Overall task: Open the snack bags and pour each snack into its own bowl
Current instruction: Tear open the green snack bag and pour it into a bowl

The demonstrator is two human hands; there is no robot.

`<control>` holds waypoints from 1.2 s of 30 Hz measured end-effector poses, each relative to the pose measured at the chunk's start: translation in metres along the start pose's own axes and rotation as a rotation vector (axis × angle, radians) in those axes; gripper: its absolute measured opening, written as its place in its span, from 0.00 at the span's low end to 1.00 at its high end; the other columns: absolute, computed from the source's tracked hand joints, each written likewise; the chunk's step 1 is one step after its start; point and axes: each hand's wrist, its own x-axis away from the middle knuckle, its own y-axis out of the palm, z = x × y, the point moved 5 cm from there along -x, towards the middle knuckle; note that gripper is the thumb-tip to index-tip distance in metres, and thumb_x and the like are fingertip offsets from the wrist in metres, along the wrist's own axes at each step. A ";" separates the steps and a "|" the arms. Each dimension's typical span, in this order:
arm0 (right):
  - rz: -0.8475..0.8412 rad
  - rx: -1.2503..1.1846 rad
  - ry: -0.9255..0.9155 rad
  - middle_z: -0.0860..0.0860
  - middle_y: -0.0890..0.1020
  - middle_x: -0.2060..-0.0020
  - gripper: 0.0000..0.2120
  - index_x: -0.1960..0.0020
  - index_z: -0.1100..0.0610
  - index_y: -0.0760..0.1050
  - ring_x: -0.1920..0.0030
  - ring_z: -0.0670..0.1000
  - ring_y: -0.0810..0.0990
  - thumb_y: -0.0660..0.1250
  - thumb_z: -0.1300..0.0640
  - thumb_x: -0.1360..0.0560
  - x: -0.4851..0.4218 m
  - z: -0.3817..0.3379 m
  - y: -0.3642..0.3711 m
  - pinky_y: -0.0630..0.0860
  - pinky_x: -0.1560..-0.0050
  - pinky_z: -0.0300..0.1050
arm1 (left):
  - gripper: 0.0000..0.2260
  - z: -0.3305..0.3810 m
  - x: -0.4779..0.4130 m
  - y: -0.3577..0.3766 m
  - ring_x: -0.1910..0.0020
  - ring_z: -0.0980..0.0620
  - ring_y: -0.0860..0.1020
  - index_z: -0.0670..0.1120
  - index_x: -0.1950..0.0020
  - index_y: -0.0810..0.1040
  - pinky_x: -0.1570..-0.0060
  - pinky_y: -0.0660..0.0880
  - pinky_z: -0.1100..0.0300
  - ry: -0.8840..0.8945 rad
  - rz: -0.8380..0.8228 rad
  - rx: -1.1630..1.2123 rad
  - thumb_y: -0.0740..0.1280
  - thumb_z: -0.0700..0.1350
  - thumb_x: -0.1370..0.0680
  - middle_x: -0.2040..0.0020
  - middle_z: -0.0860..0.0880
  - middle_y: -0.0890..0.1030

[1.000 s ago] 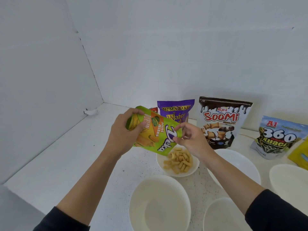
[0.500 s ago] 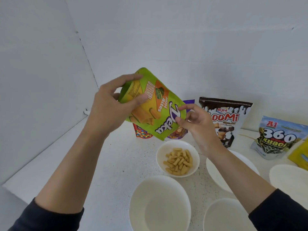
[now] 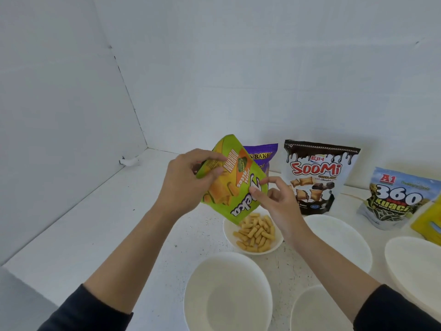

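My left hand (image 3: 185, 185) grips the bottom end of the green Deka snack bag (image 3: 235, 185), held upside down with its mouth tilted over a small white bowl (image 3: 229, 231) of yellow wafer sticks (image 3: 256, 231). My right hand (image 3: 278, 203) pinches the bag's right edge near the mouth with thumb and forefinger. Behind stand a purple Mum's Bake bag (image 3: 263, 154), a black-and-white Soomi bag (image 3: 317, 175) and an A1 360 Kuaci bag (image 3: 396, 199).
White bowls holding nothing sit at the front centre (image 3: 226, 292), front right (image 3: 317, 311), right of the filled bowl (image 3: 341, 240) and at the far right edge (image 3: 415, 266). A yellow bag (image 3: 429, 223) shows at the right border. White walls close the left and back.
The green bag rose high above the bowl half a second ago and has come back down over it. Both hands moved with it, still holding it.
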 end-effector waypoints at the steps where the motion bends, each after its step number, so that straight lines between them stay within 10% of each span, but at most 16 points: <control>1: 0.002 -0.005 -0.025 0.65 0.75 0.64 0.15 0.43 0.62 0.74 0.58 0.57 0.77 0.74 0.58 0.25 -0.001 -0.007 0.001 0.79 0.61 0.38 | 0.09 0.006 0.000 -0.002 0.50 0.53 0.85 0.54 0.47 0.87 0.50 0.83 0.48 0.044 0.016 -0.001 0.75 0.40 0.23 0.48 0.57 0.85; 9: -0.003 0.096 -0.007 0.72 0.78 0.56 0.17 0.47 0.53 0.76 0.54 0.67 0.82 0.77 0.45 0.28 -0.002 -0.021 0.006 0.82 0.53 0.54 | 0.17 0.016 0.001 -0.008 0.50 0.56 0.83 0.57 0.40 0.83 0.54 0.83 0.57 0.076 -0.005 -0.056 0.77 0.41 0.25 0.46 0.57 0.82; 16: -0.067 0.143 0.135 0.48 0.84 0.49 0.18 0.40 0.54 0.74 0.54 0.42 0.84 0.75 0.53 0.26 0.006 -0.010 0.011 0.75 0.65 0.29 | 0.22 -0.009 0.019 0.010 0.45 0.52 0.81 0.62 0.35 0.76 0.51 0.84 0.49 -0.012 -0.120 -0.096 0.72 0.40 0.22 0.41 0.54 0.81; 23: 0.005 0.478 -0.236 0.47 0.69 0.37 0.35 0.33 0.42 0.68 0.37 0.41 0.71 0.81 0.45 0.35 0.004 -0.044 0.023 0.71 0.43 0.31 | 0.14 0.012 0.020 -0.001 0.49 0.66 0.78 0.52 0.41 0.82 0.56 0.75 0.72 0.181 -0.038 -0.225 0.69 0.35 0.21 0.49 0.63 0.80; 36: 0.024 0.678 -0.599 0.41 0.78 0.58 0.23 0.54 0.43 0.64 0.53 0.45 0.78 0.77 0.39 0.34 0.017 -0.069 0.034 0.75 0.48 0.58 | 0.12 -0.012 0.045 -0.010 0.46 0.45 0.82 0.50 0.48 0.85 0.57 0.83 0.44 0.182 -0.027 0.013 0.65 0.35 0.17 0.46 0.54 0.82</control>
